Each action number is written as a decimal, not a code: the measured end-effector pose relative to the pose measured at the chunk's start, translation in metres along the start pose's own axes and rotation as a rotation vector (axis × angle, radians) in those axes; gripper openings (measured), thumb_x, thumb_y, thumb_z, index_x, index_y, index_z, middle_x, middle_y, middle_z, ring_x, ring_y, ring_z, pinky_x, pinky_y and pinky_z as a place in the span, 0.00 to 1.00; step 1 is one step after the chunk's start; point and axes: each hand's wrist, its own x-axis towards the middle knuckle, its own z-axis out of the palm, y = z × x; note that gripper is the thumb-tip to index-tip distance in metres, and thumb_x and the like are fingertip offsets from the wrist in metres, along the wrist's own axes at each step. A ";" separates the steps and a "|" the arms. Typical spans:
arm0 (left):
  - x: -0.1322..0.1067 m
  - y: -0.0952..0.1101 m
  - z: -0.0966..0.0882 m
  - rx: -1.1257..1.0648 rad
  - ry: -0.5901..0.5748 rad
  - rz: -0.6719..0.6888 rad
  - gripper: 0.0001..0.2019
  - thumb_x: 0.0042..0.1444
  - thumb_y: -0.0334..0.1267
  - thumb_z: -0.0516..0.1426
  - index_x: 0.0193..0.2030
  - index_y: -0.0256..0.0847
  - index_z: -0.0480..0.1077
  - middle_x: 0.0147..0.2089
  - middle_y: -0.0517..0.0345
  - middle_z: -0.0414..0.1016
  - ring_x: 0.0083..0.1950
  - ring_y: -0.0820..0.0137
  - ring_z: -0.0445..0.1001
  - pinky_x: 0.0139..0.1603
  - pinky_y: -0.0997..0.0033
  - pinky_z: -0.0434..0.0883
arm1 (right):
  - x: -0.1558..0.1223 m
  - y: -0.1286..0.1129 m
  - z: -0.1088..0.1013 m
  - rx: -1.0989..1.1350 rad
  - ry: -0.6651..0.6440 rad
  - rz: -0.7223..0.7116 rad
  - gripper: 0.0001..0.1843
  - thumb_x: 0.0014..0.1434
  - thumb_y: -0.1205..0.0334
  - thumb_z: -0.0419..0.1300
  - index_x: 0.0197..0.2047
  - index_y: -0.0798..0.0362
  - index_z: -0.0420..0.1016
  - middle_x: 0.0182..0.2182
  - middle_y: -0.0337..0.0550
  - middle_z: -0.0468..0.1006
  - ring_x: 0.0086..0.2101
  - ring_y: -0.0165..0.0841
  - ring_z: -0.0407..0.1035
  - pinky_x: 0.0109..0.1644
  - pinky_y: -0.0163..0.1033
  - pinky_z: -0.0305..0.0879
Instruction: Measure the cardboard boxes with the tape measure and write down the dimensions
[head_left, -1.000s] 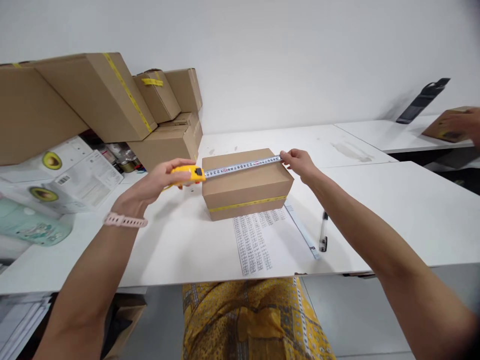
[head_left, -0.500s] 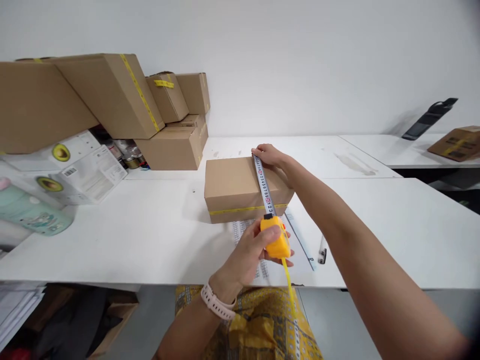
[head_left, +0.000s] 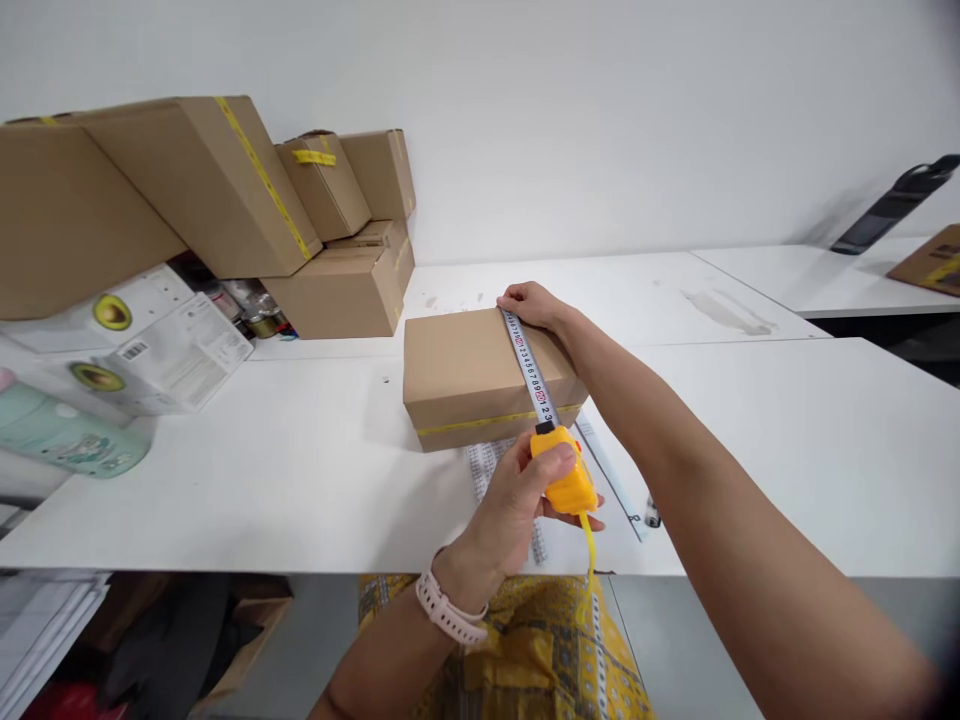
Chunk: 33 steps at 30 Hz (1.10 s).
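My left hand [head_left: 517, 505] is wrapped round the yellow case of a tape measure [head_left: 568, 478], in front of a cardboard box [head_left: 457, 360]. Its metal blade [head_left: 529, 365] is drawn out and runs across the box's top to the far edge. There my right hand [head_left: 529, 303] pinches the blade's end against the box. Yellow tape crosses the box's near side. Under the box and my left hand lies a printed sheet [head_left: 487, 465], partly covered, with a clear-edged strip [head_left: 611, 475] beside it. A pen-like item [head_left: 652, 512] shows partly behind my right forearm.
Cardboard boxes [head_left: 330, 290] are stacked at the back left, above white cartons with avocado pictures [head_left: 169, 350]. A mint green bottle [head_left: 71, 435] leans at the left. A black bottle [head_left: 892, 205] and another box [head_left: 930, 262] are at the far right on the white table [head_left: 750, 440].
The view has shifted slightly. Both hands keep their hold on the tape measure, with the blade still stretched over the box. My left hand and the case sit a little farther right in view.
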 end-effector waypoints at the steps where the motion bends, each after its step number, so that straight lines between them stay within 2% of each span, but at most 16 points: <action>1: -0.002 0.001 -0.001 0.014 0.002 -0.005 0.29 0.46 0.58 0.69 0.45 0.39 0.67 0.38 0.58 0.71 0.34 0.66 0.79 0.30 0.67 0.79 | 0.002 0.001 -0.001 0.011 0.003 -0.010 0.15 0.59 0.46 0.66 0.31 0.47 0.72 0.28 0.42 0.76 0.34 0.39 0.68 0.43 0.48 0.67; 3: -0.012 0.002 -0.008 0.057 0.000 0.010 0.29 0.47 0.56 0.69 0.47 0.39 0.68 0.39 0.57 0.71 0.35 0.65 0.80 0.30 0.67 0.79 | 0.003 0.003 -0.008 0.072 0.035 -0.053 0.18 0.61 0.41 0.63 0.35 0.47 0.75 0.35 0.44 0.79 0.38 0.40 0.71 0.47 0.48 0.70; 6: -0.040 -0.001 -0.033 0.201 0.059 0.162 0.30 0.50 0.51 0.70 0.54 0.42 0.67 0.42 0.55 0.74 0.38 0.64 0.80 0.34 0.65 0.81 | -0.009 0.016 -0.029 0.216 0.241 -0.132 0.26 0.65 0.33 0.55 0.42 0.47 0.76 0.43 0.47 0.80 0.45 0.38 0.74 0.53 0.46 0.70; 9: -0.064 -0.001 -0.074 0.403 0.307 0.421 0.35 0.50 0.47 0.71 0.61 0.46 0.63 0.44 0.54 0.76 0.40 0.63 0.80 0.35 0.67 0.80 | -0.046 0.044 -0.049 0.210 0.438 -0.037 0.31 0.65 0.29 0.51 0.44 0.49 0.76 0.40 0.49 0.80 0.42 0.38 0.75 0.50 0.45 0.72; 11: -0.068 0.003 -0.102 0.482 0.459 0.544 0.37 0.47 0.48 0.72 0.60 0.45 0.63 0.44 0.54 0.77 0.41 0.62 0.81 0.35 0.66 0.81 | -0.080 0.064 -0.055 0.152 0.433 0.059 0.34 0.64 0.27 0.49 0.45 0.50 0.77 0.36 0.49 0.80 0.38 0.39 0.75 0.47 0.46 0.72; 12: -0.066 0.006 -0.114 0.493 0.501 0.556 0.36 0.45 0.49 0.72 0.58 0.45 0.63 0.44 0.55 0.76 0.40 0.62 0.81 0.36 0.65 0.81 | -0.097 0.071 -0.054 0.128 0.401 0.091 0.36 0.64 0.26 0.47 0.47 0.50 0.77 0.35 0.49 0.80 0.38 0.39 0.75 0.46 0.46 0.73; 14: -0.057 0.013 -0.132 0.474 0.500 0.501 0.33 0.45 0.48 0.72 0.55 0.44 0.64 0.45 0.57 0.75 0.39 0.63 0.82 0.37 0.64 0.82 | -0.128 0.078 -0.048 0.103 0.308 0.117 0.41 0.64 0.25 0.43 0.54 0.50 0.76 0.36 0.49 0.81 0.38 0.40 0.75 0.45 0.46 0.73; 16: -0.047 0.021 -0.141 0.441 0.441 0.428 0.31 0.46 0.48 0.71 0.53 0.44 0.65 0.45 0.58 0.74 0.37 0.64 0.82 0.37 0.63 0.82 | -0.148 0.072 -0.039 0.095 0.207 0.088 0.43 0.65 0.25 0.41 0.63 0.47 0.72 0.41 0.49 0.82 0.41 0.41 0.76 0.46 0.46 0.74; 18: -0.039 0.033 -0.141 0.425 0.393 0.410 0.29 0.45 0.47 0.71 0.52 0.44 0.66 0.44 0.59 0.74 0.34 0.65 0.82 0.33 0.64 0.82 | -0.157 0.058 -0.032 0.079 0.147 0.026 0.41 0.66 0.26 0.42 0.67 0.42 0.68 0.51 0.49 0.81 0.46 0.42 0.75 0.47 0.45 0.74; 20: -0.035 0.049 -0.138 0.417 0.365 0.444 0.27 0.45 0.46 0.71 0.50 0.43 0.68 0.43 0.59 0.75 0.32 0.66 0.81 0.30 0.66 0.81 | -0.158 0.039 -0.029 0.058 0.147 -0.039 0.37 0.66 0.28 0.46 0.67 0.41 0.70 0.58 0.47 0.77 0.50 0.43 0.73 0.48 0.45 0.73; 21: -0.034 0.060 -0.136 0.413 0.349 0.466 0.26 0.45 0.45 0.71 0.49 0.43 0.69 0.44 0.59 0.76 0.32 0.67 0.80 0.30 0.67 0.81 | -0.156 0.030 -0.031 0.045 0.170 -0.066 0.35 0.66 0.29 0.49 0.64 0.42 0.72 0.59 0.47 0.76 0.51 0.44 0.72 0.47 0.45 0.73; 25: -0.023 0.110 -0.129 0.390 0.280 0.541 0.24 0.46 0.49 0.68 0.48 0.39 0.75 0.46 0.53 0.79 0.31 0.66 0.80 0.27 0.67 0.80 | -0.138 -0.001 -0.042 -0.050 0.298 -0.079 0.27 0.64 0.33 0.57 0.46 0.48 0.79 0.46 0.48 0.79 0.46 0.44 0.71 0.45 0.46 0.69; 28: -0.013 0.134 -0.123 0.385 0.295 0.530 0.25 0.44 0.52 0.69 0.45 0.39 0.77 0.48 0.51 0.81 0.30 0.65 0.79 0.24 0.67 0.79 | -0.115 -0.010 -0.046 -0.151 0.382 -0.028 0.25 0.64 0.36 0.57 0.31 0.51 0.75 0.39 0.50 0.76 0.42 0.44 0.70 0.48 0.49 0.68; 30: -0.014 0.132 -0.114 0.386 0.316 0.546 0.27 0.42 0.52 0.70 0.46 0.38 0.76 0.53 0.49 0.80 0.31 0.66 0.78 0.24 0.69 0.79 | -0.101 -0.011 -0.044 -0.191 0.430 -0.081 0.23 0.65 0.42 0.58 0.28 0.51 0.72 0.41 0.51 0.76 0.45 0.45 0.70 0.52 0.50 0.66; 33: -0.031 0.100 -0.096 0.364 0.289 0.571 0.30 0.40 0.50 0.73 0.50 0.42 0.72 0.62 0.47 0.74 0.32 0.65 0.80 0.26 0.66 0.80 | -0.087 -0.010 -0.038 -0.188 0.415 -0.247 0.14 0.65 0.53 0.57 0.32 0.51 0.75 0.47 0.52 0.77 0.49 0.45 0.70 0.56 0.50 0.65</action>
